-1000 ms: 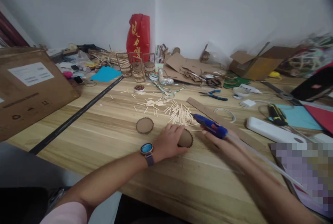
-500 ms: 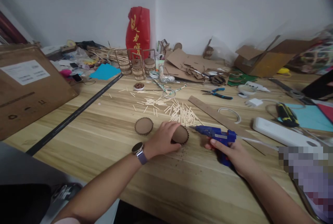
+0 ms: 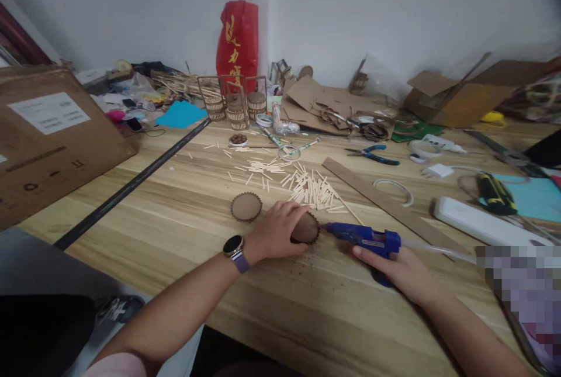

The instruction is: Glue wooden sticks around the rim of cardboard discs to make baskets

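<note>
My left hand (image 3: 280,229), with a watch on its wrist, grips a round cardboard disc (image 3: 307,228) by its left side, thumb at the near edge. The disc has a dark beaded-looking rim. In my right hand (image 3: 397,266) is a blue hot glue gun (image 3: 363,235), its nozzle at the disc's right rim; I cannot tell whether it touches. A clear glue stick (image 3: 438,251) sticks out of the gun's back. To the left lies a second cardboard disc (image 3: 246,207) with the same rim. Short wooden sticks (image 3: 313,190) are heaped just beyond my left hand.
Small stick baskets with tall handles (image 3: 238,113) stand at the back before a red bag (image 3: 237,44). A cardboard box (image 3: 65,143) fills the left. Pliers (image 3: 372,155), a cardboard strip (image 3: 377,199) and a white power strip (image 3: 486,228) lie to the right.
The glue gun's nozzle has moved down and left, closer to the disc's right rim. My left hand still holds the disc. The whole view has shifted slightly.
</note>
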A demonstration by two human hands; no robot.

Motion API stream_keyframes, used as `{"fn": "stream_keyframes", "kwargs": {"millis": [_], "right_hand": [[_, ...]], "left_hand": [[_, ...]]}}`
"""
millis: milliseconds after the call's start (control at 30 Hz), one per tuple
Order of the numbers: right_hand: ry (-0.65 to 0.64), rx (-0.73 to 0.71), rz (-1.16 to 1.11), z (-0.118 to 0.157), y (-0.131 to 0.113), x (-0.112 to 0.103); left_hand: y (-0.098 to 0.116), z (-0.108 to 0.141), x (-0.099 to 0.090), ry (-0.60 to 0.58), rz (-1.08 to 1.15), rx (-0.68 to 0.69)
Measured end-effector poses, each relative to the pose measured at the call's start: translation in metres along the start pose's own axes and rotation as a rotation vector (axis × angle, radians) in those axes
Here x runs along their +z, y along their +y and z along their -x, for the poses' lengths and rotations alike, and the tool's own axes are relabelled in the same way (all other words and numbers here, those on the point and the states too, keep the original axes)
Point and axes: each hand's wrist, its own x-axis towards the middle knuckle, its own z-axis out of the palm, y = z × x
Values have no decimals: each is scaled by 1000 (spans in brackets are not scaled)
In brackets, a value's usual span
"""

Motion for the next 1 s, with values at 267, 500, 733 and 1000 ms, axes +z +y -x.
{"fn": "stream_keyframes", "kwargs": {"millis": [267, 500, 733, 1000], "right_hand": [[-112, -63, 36, 5, -2, 3], [-98, -149, 179, 8, -5, 6], [-98, -192, 247, 10, -16, 10], [-30, -228, 307, 11, -17, 14]], "left_hand": [[-3, 0, 0, 11, -17, 5], [-6, 0, -1, 16, -25, -6], [-6, -2, 0, 35, -1, -25], [-8, -2, 0, 34, -18, -24]]}}
